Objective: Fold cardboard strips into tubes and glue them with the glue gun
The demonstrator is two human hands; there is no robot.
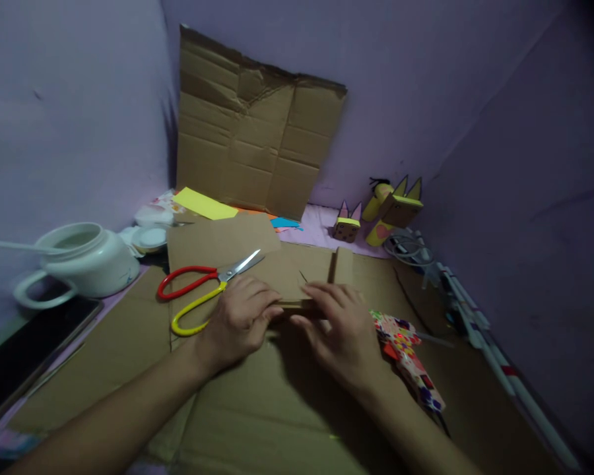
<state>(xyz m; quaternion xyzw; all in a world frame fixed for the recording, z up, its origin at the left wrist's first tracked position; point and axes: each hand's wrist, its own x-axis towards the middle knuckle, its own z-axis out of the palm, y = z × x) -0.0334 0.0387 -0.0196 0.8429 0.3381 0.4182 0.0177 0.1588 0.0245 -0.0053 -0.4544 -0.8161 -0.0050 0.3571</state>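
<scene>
Between my two hands is a narrow folded strip of cardboard point(293, 304), held just above the cardboard-covered table. My left hand point(245, 313) pinches its left end between thumb and fingers. At the other end, the thumb and fingers of my right hand point(344, 326) close on the strip; their tips partly hide it. Scissors point(224, 276) with one red and one yellow handle lie beside my left hand, blades toward the upper right. Just beyond my right hand stands a small upright cardboard strip point(343, 265). A floral-patterned glue gun point(408, 356) lies to the right of that hand.
A white mug point(86, 260) with a stick in it and a dark phone point(34, 349) are at the left. A large cardboard sheet point(257, 125) leans on the wall. Yellow paper point(205, 203) and eared cardboard figures point(346, 229) lie behind; white tubes point(495, 356) run along the right.
</scene>
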